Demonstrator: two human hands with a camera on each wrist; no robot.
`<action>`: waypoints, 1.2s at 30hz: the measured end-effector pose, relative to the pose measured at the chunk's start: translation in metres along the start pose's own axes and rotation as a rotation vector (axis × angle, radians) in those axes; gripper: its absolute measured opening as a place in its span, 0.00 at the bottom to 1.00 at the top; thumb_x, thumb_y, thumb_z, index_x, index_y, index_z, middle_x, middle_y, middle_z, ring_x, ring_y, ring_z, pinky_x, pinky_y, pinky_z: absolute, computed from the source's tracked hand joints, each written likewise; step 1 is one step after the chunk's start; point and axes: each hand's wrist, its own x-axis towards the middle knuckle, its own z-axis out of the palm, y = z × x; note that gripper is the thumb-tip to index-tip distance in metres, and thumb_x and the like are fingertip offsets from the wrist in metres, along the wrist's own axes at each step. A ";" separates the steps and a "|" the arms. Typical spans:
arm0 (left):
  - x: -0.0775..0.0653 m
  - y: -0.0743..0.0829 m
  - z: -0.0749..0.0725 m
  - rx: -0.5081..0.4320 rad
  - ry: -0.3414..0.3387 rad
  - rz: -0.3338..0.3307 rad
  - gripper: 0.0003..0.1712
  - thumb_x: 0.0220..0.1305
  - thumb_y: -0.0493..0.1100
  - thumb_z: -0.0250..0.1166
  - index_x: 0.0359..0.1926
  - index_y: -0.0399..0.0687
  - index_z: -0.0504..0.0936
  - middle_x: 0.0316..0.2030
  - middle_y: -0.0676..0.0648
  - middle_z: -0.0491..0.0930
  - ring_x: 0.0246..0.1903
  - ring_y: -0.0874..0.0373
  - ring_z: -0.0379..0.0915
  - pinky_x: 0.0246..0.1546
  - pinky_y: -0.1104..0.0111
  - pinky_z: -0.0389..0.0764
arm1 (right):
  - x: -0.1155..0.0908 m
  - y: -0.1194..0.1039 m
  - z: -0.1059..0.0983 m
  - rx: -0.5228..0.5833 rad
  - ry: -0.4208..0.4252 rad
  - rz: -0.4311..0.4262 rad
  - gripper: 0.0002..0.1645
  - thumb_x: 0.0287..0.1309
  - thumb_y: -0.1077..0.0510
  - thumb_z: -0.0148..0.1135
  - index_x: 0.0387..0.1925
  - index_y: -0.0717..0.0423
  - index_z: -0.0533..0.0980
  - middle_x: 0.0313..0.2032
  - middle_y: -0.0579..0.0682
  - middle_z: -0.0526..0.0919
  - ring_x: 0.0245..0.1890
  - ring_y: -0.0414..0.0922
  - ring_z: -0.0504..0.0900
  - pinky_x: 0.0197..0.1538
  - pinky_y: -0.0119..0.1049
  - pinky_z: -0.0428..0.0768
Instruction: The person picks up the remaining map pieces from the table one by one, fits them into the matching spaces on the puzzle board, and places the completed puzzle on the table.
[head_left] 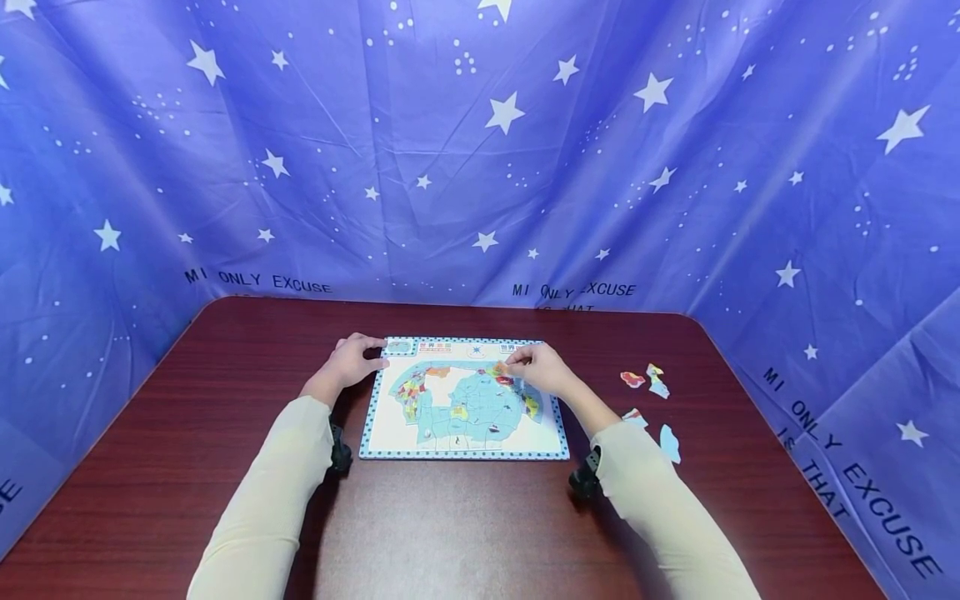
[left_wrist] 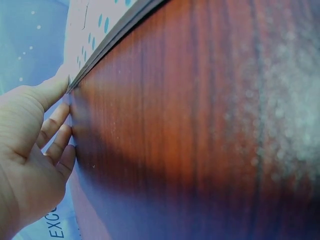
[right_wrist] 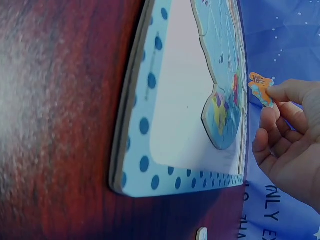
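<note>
A world-map puzzle board (head_left: pixel 555 442) with a blue dotted border lies on the table, part of its map filled with pieces. My left hand (head_left: pixel 351 360) touches the board near its upper left corner, thumb and forefinger apart along the edge. In the left wrist view, the left hand's (left_wrist: pixel 30 140) other fingers rest beside the board's rim, loosely bent. Over the map's upper right part, my right hand (head_left: pixel 542 369) pinches an orange and light-blue puzzle piece (right_wrist: pixel 261 90) between thumb and fingers. The right wrist view shows this piece held above the board's surface.
Several loose puzzle pieces lie right of the board, among them a red one (head_left: pixel 632 379), a yellow and blue one (head_left: pixel 657 382) and a light-blue one (head_left: pixel 670 443). A white gap (head_left: pixel 442 390) shows in the map. A starry blue curtain (head_left: pixel 420 150) stands behind the table.
</note>
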 end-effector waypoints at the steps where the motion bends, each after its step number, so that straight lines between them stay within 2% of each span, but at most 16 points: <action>1: 0.000 0.000 0.000 -0.003 -0.001 -0.001 0.27 0.66 0.47 0.58 0.64 0.43 0.69 0.65 0.34 0.59 0.63 0.37 0.50 0.62 0.43 0.56 | 0.001 -0.001 0.001 -0.006 -0.003 -0.002 0.10 0.60 0.55 0.60 0.37 0.58 0.82 0.29 0.52 0.80 0.23 0.41 0.70 0.27 0.32 0.69; 11: 0.000 -0.001 0.001 -0.002 0.005 -0.004 0.27 0.66 0.46 0.59 0.64 0.43 0.69 0.65 0.34 0.59 0.63 0.37 0.50 0.62 0.43 0.55 | 0.006 -0.005 0.009 -0.001 -0.041 -0.017 0.12 0.62 0.54 0.58 0.38 0.57 0.81 0.31 0.51 0.82 0.22 0.40 0.69 0.27 0.31 0.69; 16: 0.000 -0.001 0.001 -0.009 0.005 -0.002 0.28 0.66 0.46 0.59 0.64 0.43 0.69 0.65 0.34 0.59 0.63 0.37 0.50 0.62 0.43 0.56 | 0.006 -0.009 0.011 -0.004 -0.043 -0.041 0.12 0.62 0.54 0.58 0.37 0.57 0.81 0.29 0.51 0.83 0.23 0.41 0.72 0.27 0.31 0.71; 26: 0.001 0.000 0.000 -0.008 0.006 -0.009 0.28 0.65 0.46 0.59 0.64 0.43 0.69 0.65 0.35 0.60 0.62 0.38 0.51 0.62 0.43 0.56 | 0.008 -0.016 0.018 -0.041 -0.048 -0.045 0.11 0.61 0.56 0.58 0.38 0.57 0.81 0.29 0.52 0.83 0.24 0.40 0.74 0.27 0.31 0.71; 36: -0.001 0.000 0.000 -0.012 0.012 -0.003 0.27 0.65 0.46 0.59 0.63 0.43 0.70 0.64 0.34 0.60 0.62 0.37 0.51 0.61 0.43 0.57 | 0.010 -0.021 0.026 -0.042 -0.043 -0.078 0.12 0.59 0.52 0.61 0.36 0.56 0.82 0.30 0.49 0.82 0.24 0.40 0.71 0.27 0.31 0.70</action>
